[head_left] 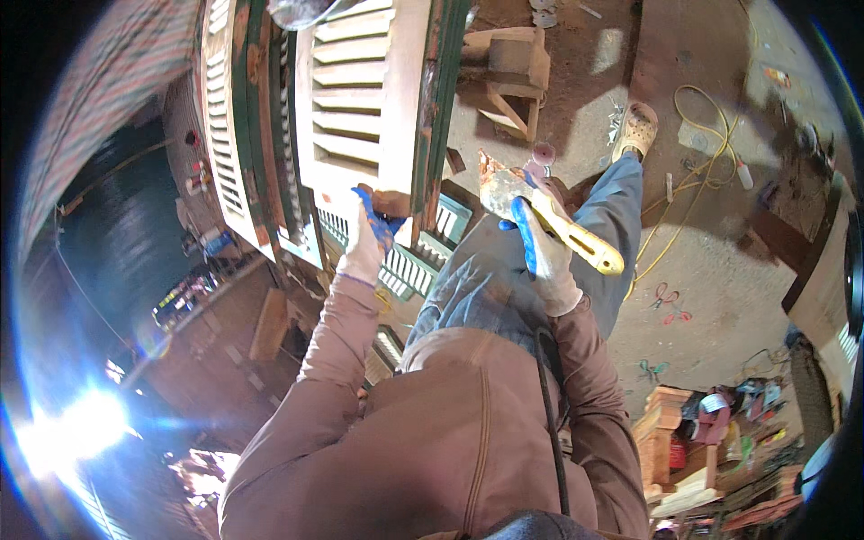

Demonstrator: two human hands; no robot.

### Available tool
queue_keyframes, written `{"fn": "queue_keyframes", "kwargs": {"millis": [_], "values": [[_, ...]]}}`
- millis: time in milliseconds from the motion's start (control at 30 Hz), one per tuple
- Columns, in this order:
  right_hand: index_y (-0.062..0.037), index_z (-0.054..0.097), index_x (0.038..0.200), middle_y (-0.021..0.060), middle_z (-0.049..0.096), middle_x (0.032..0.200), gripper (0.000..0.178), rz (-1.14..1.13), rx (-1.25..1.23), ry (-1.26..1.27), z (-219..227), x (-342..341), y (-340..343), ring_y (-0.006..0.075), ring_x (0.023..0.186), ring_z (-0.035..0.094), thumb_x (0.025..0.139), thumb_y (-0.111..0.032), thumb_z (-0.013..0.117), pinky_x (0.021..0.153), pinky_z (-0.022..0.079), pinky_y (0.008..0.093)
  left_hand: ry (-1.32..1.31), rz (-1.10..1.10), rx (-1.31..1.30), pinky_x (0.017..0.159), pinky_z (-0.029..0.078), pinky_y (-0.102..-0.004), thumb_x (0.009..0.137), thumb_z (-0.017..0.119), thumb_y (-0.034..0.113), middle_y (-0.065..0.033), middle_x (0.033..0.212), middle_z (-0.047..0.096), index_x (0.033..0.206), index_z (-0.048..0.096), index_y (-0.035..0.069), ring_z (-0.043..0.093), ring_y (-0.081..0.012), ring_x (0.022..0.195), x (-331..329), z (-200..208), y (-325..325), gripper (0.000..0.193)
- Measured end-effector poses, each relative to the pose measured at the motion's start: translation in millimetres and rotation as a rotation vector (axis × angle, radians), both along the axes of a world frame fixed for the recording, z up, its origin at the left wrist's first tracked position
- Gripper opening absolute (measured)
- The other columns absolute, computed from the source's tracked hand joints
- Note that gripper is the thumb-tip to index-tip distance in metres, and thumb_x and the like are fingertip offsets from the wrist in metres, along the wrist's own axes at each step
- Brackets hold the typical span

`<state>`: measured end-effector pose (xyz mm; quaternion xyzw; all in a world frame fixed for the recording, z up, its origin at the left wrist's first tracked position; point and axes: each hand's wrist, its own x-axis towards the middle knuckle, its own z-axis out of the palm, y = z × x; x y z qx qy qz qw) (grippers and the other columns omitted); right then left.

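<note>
My left hand point(371, 236), in a white and blue work glove, grips the lower end of a pale wooden louvered shutter point(407, 108). Its fingers curl by a brown patch of bare wood at that end. In my gloved right hand point(547, 261) is a putty knife point(587, 241) with a long yellow handle, held out over my thigh, apart from the shutter. The knife's broad blade point(504, 191) points up and left and carries reddish-brown smears. Dark green edges run along the shutter's side.
Another louvered shutter point(227, 117) stands to the left, with small green ones point(409, 268) lower down. A wooden stand point(520, 72) is ahead. A yellow cord point(697, 184) loops across the floor at right. Tools and wood point(711, 432) crowd the lower right.
</note>
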<state>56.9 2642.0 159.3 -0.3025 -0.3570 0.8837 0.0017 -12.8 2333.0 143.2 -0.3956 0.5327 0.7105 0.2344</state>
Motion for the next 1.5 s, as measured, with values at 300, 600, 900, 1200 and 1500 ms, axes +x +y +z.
{"fn": "queue_keyframes", "kwargs": {"millis": [300,600,900,1200,1500], "values": [[-0.0004,0.05,0.142,0.0074,0.064,0.124,0.044,-0.134,-0.053,0.014,-23.7,-46.5,-5.0,0.0098,0.098,0.063,0.1,-0.008,0.059,0.076,0.056,0.0251,0.341,-0.233,-1.273,0.099,0.048,-0.0416,0.093,0.067,0.046,-0.0169,0.145,0.035,0.148,0.034,0.003,0.044,-0.0308,0.129,-64.1,61.0,63.4,0.077],[-0.0037,0.053,0.138,0.0049,0.064,0.118,0.039,-0.111,0.15,0.056,-13.2,-121.0,16.7,0.0084,0.094,0.059,0.102,-0.018,0.056,0.081,0.05,0.0236,0.296,-0.509,-1.524,0.113,0.03,-0.0491,0.103,0.033,0.054,-0.023,0.154,0.035,0.155,0.028,0.011,0.039,-0.0403,0.138,-175.2,-10.1,83.0,0.068],[-0.0089,0.05,0.143,-0.0029,0.061,0.119,0.042,-0.151,-0.045,-0.008,-31.9,-146.9,29.5,0.0006,0.088,0.054,0.103,-0.018,0.057,0.076,0.048,0.0173,0.086,-0.555,-1.675,0.117,0.024,-0.0452,0.103,0.036,0.052,-0.0229,0.156,0.029,0.155,0.029,0.008,0.03,-0.0383,0.143,-173.1,0.6,99.6,0.068],[-0.0028,0.045,0.146,0.0087,0.059,0.132,0.046,-0.166,0.326,0.276,-46.1,-200.9,67.8,0.0106,0.108,0.06,0.104,-0.019,0.054,0.087,0.051,0.027,0.06,-0.471,-1.625,0.116,0.026,-0.041,0.103,0.033,0.052,-0.0185,0.16,0.028,0.157,0.024,0.008,0.033,-0.036,0.143,-169.1,-2.1,90.4,0.07],[-0.0086,0.057,0.138,-0.0081,0.063,0.089,0.04,-0.29,0.128,0.337,-56.7,-345.4,97.4,-0.0039,0.066,0.048,0.099,-0.015,0.064,0.052,0.039,0.0138,0.116,-0.602,-1.655,0.113,0.029,-0.0372,0.105,0.038,0.043,-0.0191,0.154,0.031,0.155,0.027,0.006,0.037,-0.0321,0.138,-170.9,9.8,105.5,0.063]]}}
